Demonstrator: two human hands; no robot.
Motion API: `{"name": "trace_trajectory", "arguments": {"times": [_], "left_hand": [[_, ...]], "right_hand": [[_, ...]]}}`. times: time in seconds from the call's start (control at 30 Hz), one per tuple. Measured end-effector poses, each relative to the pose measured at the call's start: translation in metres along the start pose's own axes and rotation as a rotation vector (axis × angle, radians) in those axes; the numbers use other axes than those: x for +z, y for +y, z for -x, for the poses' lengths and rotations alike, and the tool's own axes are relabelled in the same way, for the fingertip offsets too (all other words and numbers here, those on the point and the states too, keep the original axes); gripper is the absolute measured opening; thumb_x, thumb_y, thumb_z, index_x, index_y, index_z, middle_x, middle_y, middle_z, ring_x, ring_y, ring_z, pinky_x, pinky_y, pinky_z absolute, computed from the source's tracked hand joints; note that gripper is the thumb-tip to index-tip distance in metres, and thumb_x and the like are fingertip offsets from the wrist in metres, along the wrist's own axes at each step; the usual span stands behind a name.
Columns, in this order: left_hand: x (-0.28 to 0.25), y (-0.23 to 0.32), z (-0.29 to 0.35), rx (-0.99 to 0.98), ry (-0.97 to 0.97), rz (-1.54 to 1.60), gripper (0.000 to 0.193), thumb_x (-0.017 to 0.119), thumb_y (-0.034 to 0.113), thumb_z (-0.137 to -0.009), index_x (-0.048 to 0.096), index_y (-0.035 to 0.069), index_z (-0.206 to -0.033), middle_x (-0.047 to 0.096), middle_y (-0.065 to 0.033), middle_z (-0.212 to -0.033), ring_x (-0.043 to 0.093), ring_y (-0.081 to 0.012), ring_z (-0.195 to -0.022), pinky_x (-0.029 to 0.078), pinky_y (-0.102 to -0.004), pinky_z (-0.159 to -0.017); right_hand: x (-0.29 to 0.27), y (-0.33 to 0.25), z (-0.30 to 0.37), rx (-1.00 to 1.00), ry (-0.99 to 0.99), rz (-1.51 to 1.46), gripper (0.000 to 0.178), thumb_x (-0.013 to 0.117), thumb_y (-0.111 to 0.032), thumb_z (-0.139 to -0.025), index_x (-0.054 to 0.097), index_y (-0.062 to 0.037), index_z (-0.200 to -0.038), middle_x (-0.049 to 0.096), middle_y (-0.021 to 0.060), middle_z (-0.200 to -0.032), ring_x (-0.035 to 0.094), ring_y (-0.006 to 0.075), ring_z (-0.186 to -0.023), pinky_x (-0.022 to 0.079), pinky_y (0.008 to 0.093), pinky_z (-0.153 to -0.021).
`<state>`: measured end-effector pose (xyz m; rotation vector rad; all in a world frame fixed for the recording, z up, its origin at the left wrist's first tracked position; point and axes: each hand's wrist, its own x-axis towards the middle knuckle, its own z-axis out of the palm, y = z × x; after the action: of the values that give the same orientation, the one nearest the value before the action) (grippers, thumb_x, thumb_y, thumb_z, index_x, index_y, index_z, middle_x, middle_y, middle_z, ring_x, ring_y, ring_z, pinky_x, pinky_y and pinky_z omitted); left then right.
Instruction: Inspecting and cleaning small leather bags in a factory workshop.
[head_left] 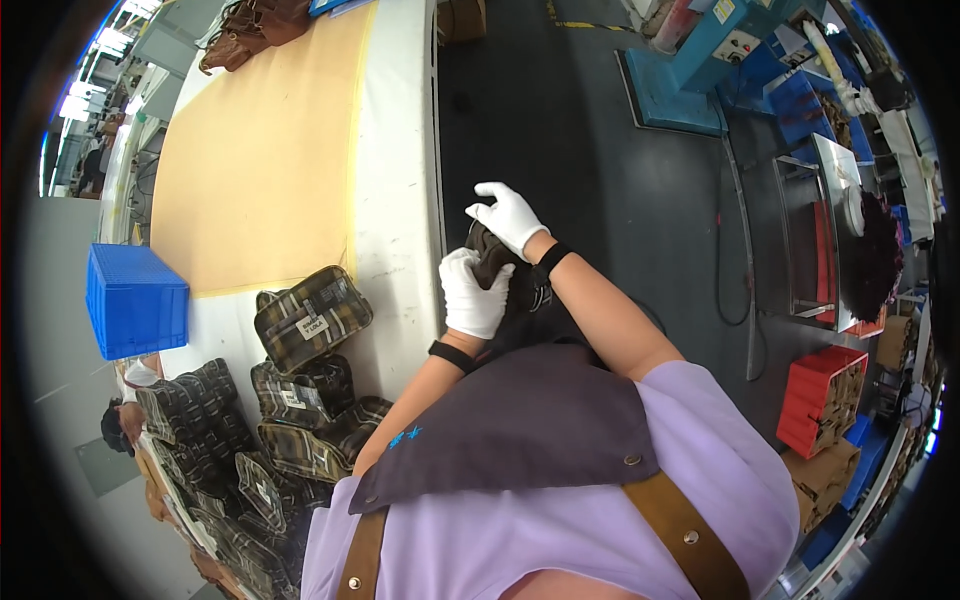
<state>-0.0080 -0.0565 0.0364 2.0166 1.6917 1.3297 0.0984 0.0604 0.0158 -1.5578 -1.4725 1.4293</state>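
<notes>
Both my hands wear white gloves and are close together just off the right edge of the white-topped table. A dark brown, soft item [490, 257], perhaps a small bag or pouch, is between them; its full shape is hidden by my hands and apron. My left hand [473, 296] is closed on its near side, thumb pressed against it. My right hand [512, 220] is at its far side, thumb and index finger stretched out and apart, with the other fingers hidden. A metal clip or buckle [541, 297] shows beside my right wrist.
Plaid bags [312, 318] are piled at the table's near left. A blue crate [137, 300] stands beyond them, and brown bags [258, 28] lie at the far end. On the right are a blue machine [680, 85], a metal-framed cart [815, 225] and a red crate [822, 400].
</notes>
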Motion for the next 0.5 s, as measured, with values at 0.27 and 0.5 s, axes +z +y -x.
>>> {"name": "trace_trajectory", "arguments": {"times": [0.27,0.5], "left_hand": [[0.004,-0.013,0.023,-0.038,0.068,-0.093,0.057,0.088,0.003,-0.069,0.057,0.007,-0.116,0.051,-0.0198,-0.126,0.054,-0.0401,-0.117,0.050,-0.0456,-0.096],[0.005,-0.005,0.013,0.071,-0.103,-0.169,0.070,0.081,0.008,-0.081,0.048,0.006,-0.143,0.045,-0.0250,-0.143,0.048,-0.0427,-0.130,0.044,-0.0477,-0.109]], "right_hand": [[0.000,0.016,-0.003,-0.127,0.070,-0.328,0.035,0.066,-0.010,-0.098,0.058,0.0065,-0.128,0.074,0.0177,-0.106,0.073,0.0215,-0.100,0.056,0.0303,-0.086],[0.011,0.019,-0.015,-0.123,0.136,-0.275,0.023,0.061,-0.013,-0.099,0.068,0.0038,-0.113,0.075,0.0159,-0.104,0.073,0.0221,-0.100,0.057,0.0309,-0.089]]}}
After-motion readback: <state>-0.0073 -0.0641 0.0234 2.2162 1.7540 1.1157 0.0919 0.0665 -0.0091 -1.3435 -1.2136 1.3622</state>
